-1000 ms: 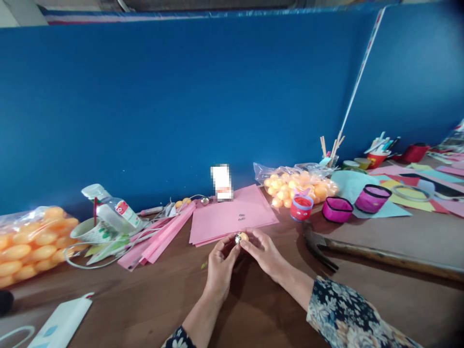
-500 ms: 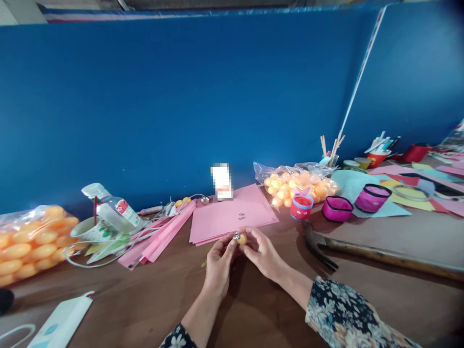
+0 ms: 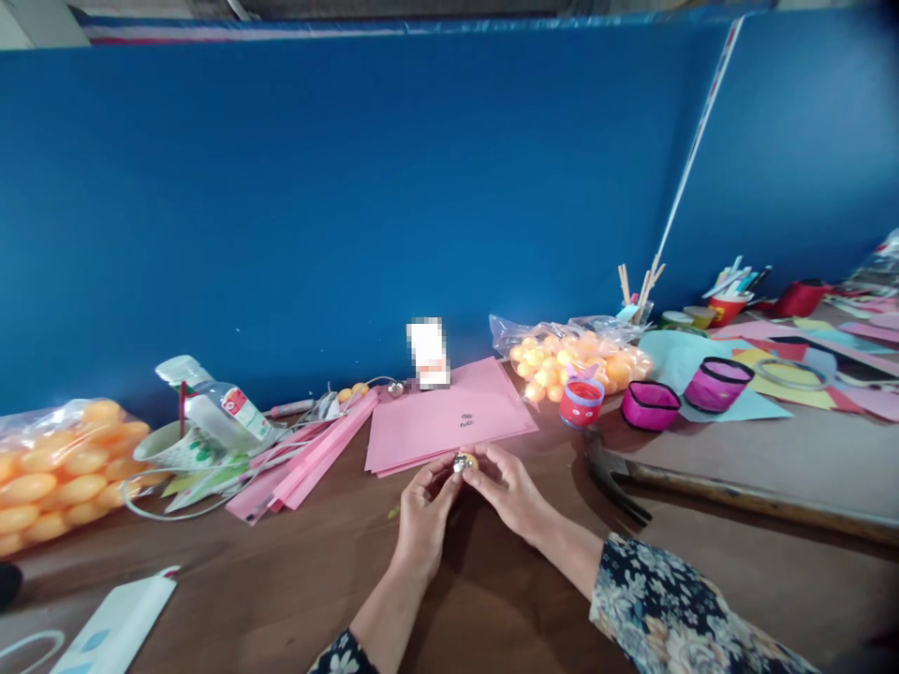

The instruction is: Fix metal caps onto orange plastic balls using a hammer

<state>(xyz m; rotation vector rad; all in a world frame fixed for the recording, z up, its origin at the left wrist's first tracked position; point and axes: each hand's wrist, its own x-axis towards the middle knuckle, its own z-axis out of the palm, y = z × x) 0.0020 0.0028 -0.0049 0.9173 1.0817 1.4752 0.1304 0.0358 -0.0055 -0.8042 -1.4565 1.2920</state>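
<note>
My left hand and my right hand meet over the table, just in front of a stack of pink paper. Pinched between the fingertips of both is a small shiny silver bell-like piece, with a bit of a yellow-orange ball showing behind it. Whether the two pieces are joined, I cannot tell. Small dark curved marks or pieces lie on the top sheet. At the stack's back left edge rests another silver ball.
Bags of orange balls stand at far left and behind right. A hammer lies right of my right hand, near a red cup and magenta fabric rings. Pink strips and a tilted bottle lie left.
The piece between my fingers has turned: its silver side now faces me more and less of the yellow-orange ball shows. My hands have hardly moved; the view has shifted slightly.
</note>
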